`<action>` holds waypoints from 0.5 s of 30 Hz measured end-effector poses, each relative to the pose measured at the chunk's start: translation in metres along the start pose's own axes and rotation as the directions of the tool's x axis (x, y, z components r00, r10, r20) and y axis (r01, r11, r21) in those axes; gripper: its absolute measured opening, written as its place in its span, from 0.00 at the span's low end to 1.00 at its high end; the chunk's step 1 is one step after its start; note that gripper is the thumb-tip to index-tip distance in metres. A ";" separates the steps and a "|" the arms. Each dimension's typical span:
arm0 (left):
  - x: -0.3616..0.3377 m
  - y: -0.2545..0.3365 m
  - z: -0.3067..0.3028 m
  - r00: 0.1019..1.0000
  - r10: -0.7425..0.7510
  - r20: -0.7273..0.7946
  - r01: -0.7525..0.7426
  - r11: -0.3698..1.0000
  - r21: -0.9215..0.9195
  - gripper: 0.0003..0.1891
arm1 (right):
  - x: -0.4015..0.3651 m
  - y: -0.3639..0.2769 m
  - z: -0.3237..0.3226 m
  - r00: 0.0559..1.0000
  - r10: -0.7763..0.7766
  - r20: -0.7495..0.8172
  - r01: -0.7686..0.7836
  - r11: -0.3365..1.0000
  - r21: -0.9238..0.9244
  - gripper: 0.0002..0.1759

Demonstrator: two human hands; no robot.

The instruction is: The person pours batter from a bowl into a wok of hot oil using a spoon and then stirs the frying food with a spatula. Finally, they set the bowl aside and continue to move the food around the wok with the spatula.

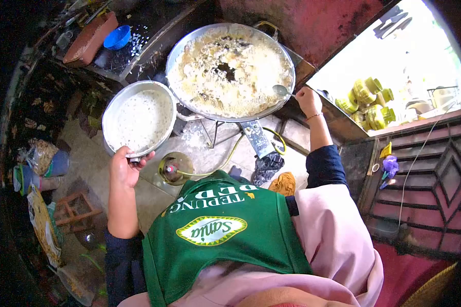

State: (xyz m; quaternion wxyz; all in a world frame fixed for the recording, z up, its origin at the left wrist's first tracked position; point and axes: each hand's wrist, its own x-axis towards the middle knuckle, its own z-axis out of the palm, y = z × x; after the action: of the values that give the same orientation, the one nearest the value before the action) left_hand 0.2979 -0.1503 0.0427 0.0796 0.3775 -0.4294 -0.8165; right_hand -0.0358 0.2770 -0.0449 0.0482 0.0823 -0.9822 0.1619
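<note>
My left hand grips the near rim of a round metal pan filled with pale, speckled batter. The pan is held beside a large wide wok, its far right side close to the wok's rim. Foaming oil with many pale frying pieces fills the wok, and a darker gap shows near the middle. At the wok's right edge my right hand is closed around the handle of a metal spoon, whose bowl lies over the froth.
Below the wok stands a gas cylinder with a yellow hose. A blue bowl rests on the dark ledge at upper left. Yellow-green jars stand at the bright opening on the right. A black plastic bag lies on the floor.
</note>
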 end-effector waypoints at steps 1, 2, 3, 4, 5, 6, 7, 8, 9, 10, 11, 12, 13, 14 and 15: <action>0.000 0.000 0.000 1.000 -0.001 -0.012 0.001 1.000 -0.002 0.25 | 0.002 0.001 -0.005 1.000 0.020 -0.003 -0.020 1.000 -0.007 0.07; 0.002 -0.001 -0.002 1.000 -0.011 -0.002 0.011 1.000 -0.011 0.25 | 0.003 0.001 -0.003 1.000 0.001 -0.003 -0.002 1.000 -0.030 0.07; 0.005 -0.001 -0.005 1.000 -0.024 0.008 0.024 1.000 -0.020 0.25 | 0.003 0.001 -0.001 1.000 -0.015 -0.002 0.015 0.999 -0.052 0.07; 0.006 -0.001 -0.006 0.999 -0.034 0.019 0.035 0.999 -0.028 0.25 | 0.002 -0.002 0.005 1.000 -0.015 -0.016 0.014 0.997 -0.076 0.08; 0.007 -0.001 -0.006 0.999 -0.034 0.010 0.035 0.999 -0.025 0.25 | 0.003 -0.007 0.011 0.999 -0.018 -0.031 0.015 0.995 -0.098 0.08; 0.007 -0.002 -0.005 0.999 -0.034 0.000 0.034 0.999 -0.021 0.25 | 0.005 -0.011 0.011 0.998 -0.032 -0.045 0.026 0.991 -0.128 0.08; 0.007 -0.001 -0.005 0.999 -0.032 -0.011 0.032 0.999 -0.019 0.25 | 0.007 -0.014 0.010 0.999 -0.005 -0.046 0.000 0.992 -0.124 0.08; 0.007 0.000 -0.005 0.999 -0.030 -0.016 0.029 0.999 -0.025 0.25 | 0.011 -0.017 0.007 0.999 0.016 -0.046 -0.022 0.993 -0.120 0.08; 0.007 0.000 -0.006 0.999 -0.029 -0.024 0.028 0.999 -0.033 0.25 | 0.012 -0.025 0.000 0.998 0.035 -0.045 -0.040 0.992 -0.116 0.08; 0.007 -0.001 -0.008 0.999 -0.031 -0.034 0.030 0.999 -0.041 0.25 | 0.005 -0.046 -0.013 0.996 -0.047 -0.079 0.038 0.993 -0.113 0.08; 0.008 -0.002 -0.009 0.999 -0.036 -0.039 0.035 0.999 -0.040 0.25 | 0.001 -0.064 -0.018 0.987 -0.149 -0.055 0.145 0.987 -0.072 0.07; 0.009 -0.002 -0.011 0.998 -0.041 -0.043 0.039 0.999 -0.038 0.25 | -0.003 -0.081 -0.020 0.968 -0.249 -0.035 0.248 0.968 -0.027 0.07; 0.011 -0.003 -0.013 0.998 -0.043 -0.046 0.041 0.998 -0.038 0.25 | -0.004 -0.097 -0.016 0.937 -0.347 -0.023 0.348 0.937 0.019 0.06; 0.013 -0.004 -0.015 0.998 -0.046 -0.032 0.044 0.998 -0.037 0.24 | -0.003 -0.113 -0.009 0.864 -0.503 -0.041 0.504 0.861 0.072 0.06; 0.015 -0.006 -0.017 0.999 -0.048 -0.019 0.048 0.998 -0.038 0.24 | -0.001 -0.128 0.000 0.763 -0.642 -0.067 0.645 0.754 0.122 0.05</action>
State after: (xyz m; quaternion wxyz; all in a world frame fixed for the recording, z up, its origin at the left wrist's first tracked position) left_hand 0.3002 -0.1645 0.0236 0.0713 0.3944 -0.4041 -0.8222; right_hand -0.0127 0.1574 -0.0055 0.1052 0.4164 -0.8798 0.2037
